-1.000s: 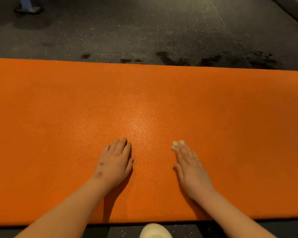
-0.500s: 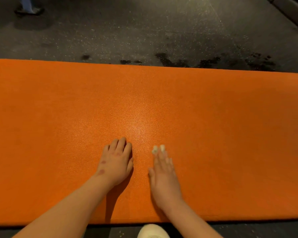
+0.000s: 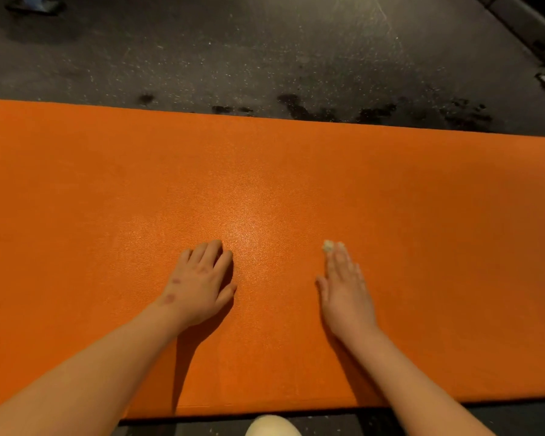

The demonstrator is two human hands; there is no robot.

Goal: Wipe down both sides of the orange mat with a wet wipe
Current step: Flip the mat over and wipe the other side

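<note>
The left hand [image 3: 202,284] lay open on the orange mat [image 3: 107,199]. The right hand [image 3: 346,291], flat too, pressed what seemed a wet wipe [image 3: 328,246] onto it.

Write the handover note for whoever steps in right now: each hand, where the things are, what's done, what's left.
Left hand: flat on the orange mat, fingers straight, holding nothing.
Right hand: flat on the mat and pressing the wet wipe down. Only a small white bit of it shows at the fingertips.
Mat: spread flat on the dark floor, one face up, with both hands near its near edge.
Done: wiping is under way near the middle. How much is covered, and whether this is the first face, cannot be told.
Left: probably finish this face, then flip the mat and wipe the other if it isn't done.
</note>
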